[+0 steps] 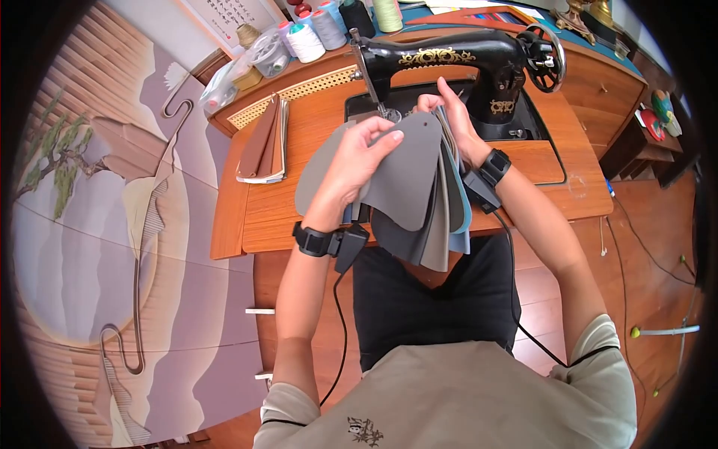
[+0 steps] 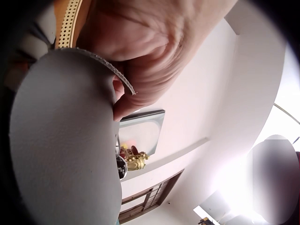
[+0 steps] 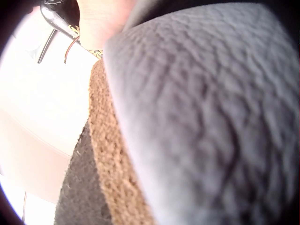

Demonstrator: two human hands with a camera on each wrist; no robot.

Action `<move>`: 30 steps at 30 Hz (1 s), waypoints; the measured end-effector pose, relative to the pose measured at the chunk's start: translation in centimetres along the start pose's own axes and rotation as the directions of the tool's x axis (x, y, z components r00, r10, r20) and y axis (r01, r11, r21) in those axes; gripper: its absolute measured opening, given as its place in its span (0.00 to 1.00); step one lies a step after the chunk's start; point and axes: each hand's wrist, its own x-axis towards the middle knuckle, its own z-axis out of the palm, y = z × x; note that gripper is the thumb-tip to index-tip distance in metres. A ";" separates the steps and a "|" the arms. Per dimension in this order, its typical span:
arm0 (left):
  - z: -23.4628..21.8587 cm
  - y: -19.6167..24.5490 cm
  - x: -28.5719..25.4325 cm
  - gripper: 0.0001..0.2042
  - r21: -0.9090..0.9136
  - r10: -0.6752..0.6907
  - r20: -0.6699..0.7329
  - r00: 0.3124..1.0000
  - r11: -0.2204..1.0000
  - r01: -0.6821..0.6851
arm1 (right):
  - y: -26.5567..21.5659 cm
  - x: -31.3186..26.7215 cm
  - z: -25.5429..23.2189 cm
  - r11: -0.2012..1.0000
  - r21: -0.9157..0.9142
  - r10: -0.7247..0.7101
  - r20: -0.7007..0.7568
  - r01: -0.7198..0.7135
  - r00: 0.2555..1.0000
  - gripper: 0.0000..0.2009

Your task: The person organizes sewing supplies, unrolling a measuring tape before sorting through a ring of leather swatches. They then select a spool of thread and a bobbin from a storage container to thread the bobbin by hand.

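A fanned bunch of leather swatches (image 1: 407, 176) in greys and blue hangs between my hands, over the table's front edge and above the lap. My left hand (image 1: 357, 157) pinches a grey swatch near its upper end, thumb lying on its face. That swatch (image 2: 65, 136) fills much of the left wrist view, its rough cut edge near the palm. On the far right side of the bunch, my right hand (image 1: 458, 123) grips the swatches' top end, with most fingers hidden behind them. In the right wrist view a pebbled grey swatch (image 3: 206, 112) stands very close, beside a brown fibrous edge (image 3: 110, 140).
A black sewing machine (image 1: 456, 56) stands behind the hands on the wooden table (image 1: 277, 213). Another swatch bunch (image 1: 263, 142), brown, lies at the left. Several thread spools (image 1: 307, 43) line the back. A folding screen (image 1: 179, 299) borders the left side.
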 end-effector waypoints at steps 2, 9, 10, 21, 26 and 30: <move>0.6 -0.3 0.3 0.07 -0.037 -0.023 0.020 1.000 0.999 0.024 | -0.1 -0.1 0.4 1.000 -0.002 -0.009 -0.043 0.009 0.999 0.33; 1.1 -0.3 0.9 0.07 -0.007 -0.046 -0.043 0.998 0.999 0.045 | -0.3 -0.3 0.7 1.000 -0.028 0.007 -0.064 -0.009 0.998 0.33; 1.2 -0.3 1.0 0.07 -0.027 -0.046 -0.056 0.997 0.999 0.045 | -0.4 -0.3 0.7 1.000 -0.022 0.012 -0.052 -0.013 0.999 0.33; 1.0 0.0 1.2 0.07 0.010 -0.042 -0.050 0.998 0.999 0.043 | -0.2 -0.1 0.5 0.999 -0.039 -0.001 -0.049 -0.001 0.999 0.32; 1.3 0.5 1.5 0.07 0.040 0.005 -0.050 0.999 0.999 -0.003 | -0.3 -0.1 0.5 0.998 -0.060 -0.008 -0.039 0.006 0.999 0.32; 1.4 0.5 1.8 0.07 0.064 -0.001 -0.064 0.998 0.998 0.006 | -0.4 -0.2 0.7 0.997 -0.076 0.008 -0.059 -0.013 0.998 0.32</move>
